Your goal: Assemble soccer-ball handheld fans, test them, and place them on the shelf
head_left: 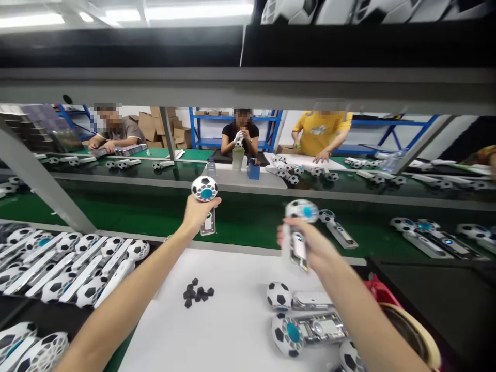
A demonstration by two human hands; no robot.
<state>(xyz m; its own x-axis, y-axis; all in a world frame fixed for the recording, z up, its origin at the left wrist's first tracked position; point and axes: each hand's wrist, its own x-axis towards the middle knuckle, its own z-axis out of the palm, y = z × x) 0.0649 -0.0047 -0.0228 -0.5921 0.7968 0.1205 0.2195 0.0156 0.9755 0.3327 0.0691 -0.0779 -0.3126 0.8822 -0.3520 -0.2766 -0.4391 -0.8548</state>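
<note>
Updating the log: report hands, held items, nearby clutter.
Left hand: gripping ball-headed device. Right hand: gripping second ball-headed device, blurred. White sheet below: loose black pentagons, more devices.

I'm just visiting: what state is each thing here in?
Left hand: closed around a football-headed device, ball end up.
Right hand: closed around a second device, ball end up, blurred.
Black pentagon pieces: loose, clustered.
White sheet: spread flat.
Devices by the right forearm: lying down.
Devices at left: laid in rows.
Ceiling lights: lit.
</note>
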